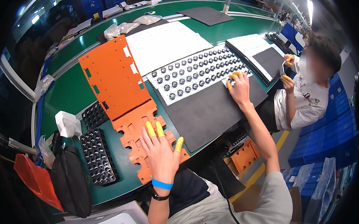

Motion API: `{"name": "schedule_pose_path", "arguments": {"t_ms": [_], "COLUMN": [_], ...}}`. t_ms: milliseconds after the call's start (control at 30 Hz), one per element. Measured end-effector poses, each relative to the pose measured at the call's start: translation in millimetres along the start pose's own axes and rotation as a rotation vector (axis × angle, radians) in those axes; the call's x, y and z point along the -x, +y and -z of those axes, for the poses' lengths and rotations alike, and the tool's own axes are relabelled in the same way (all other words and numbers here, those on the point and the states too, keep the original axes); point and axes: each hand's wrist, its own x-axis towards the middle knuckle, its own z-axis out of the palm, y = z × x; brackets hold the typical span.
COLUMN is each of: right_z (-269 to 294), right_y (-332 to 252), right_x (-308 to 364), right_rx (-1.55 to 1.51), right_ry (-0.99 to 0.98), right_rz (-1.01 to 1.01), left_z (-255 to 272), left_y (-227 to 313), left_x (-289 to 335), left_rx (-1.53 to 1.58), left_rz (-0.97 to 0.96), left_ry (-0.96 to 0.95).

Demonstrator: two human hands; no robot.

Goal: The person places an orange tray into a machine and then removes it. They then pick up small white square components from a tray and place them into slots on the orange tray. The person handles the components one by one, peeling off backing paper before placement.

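My left hand (161, 154), with yellow finger cots on some fingertips, lies spread over the lower part of an orange fixture plate (139, 143) with notched edges. Above it, a flat orange panel (111, 77) with cut-out slots adjoins the fixture. My right hand (240, 90), also wearing yellow finger cots, reaches to the near right edge of a white sheet (159, 89) carrying rows of black round parts (188, 89). Its fingers are bent together there; whatever is between them is too small and covered to make out. Under that sheet's near side lies a dark grey mat (211, 115).
Black trays (97, 156) with round pockets stand left of the fixture, near a white block (67, 124). Farther back are a white sheet (165, 43) and plastic bags (129, 27). At the right a co-worker (305, 88) handles a pale strip. Blue crates (326, 126) stand behind.
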Motion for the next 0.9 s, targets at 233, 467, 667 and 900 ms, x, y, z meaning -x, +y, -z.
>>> {"name": "schedule_pose_path", "arguments": {"t_ms": [233,467,667,900], "right_z": [-8,-160,-266,-321], "right_y": [-66,-46,-22,8], "right_x": [-69,-214,-272,-278], "right_rx": [-0.269,-0.193,-0.024,0.025], "right_ry": [0.12,-0.302,-0.49,-0.674], "right_rz": [0.116,-0.308,-0.397,-0.383], "left_z": [9,17,28,24], "left_y": [-3,-1,1,2], "left_x": [-4,-8,-14,-14], "left_rx": [0.029,0.053,0.172,0.162], "left_rz": [0.018,0.067,0.102,0.156], "left_ry": [-0.043,-0.198,-0.163,-0.239]}}
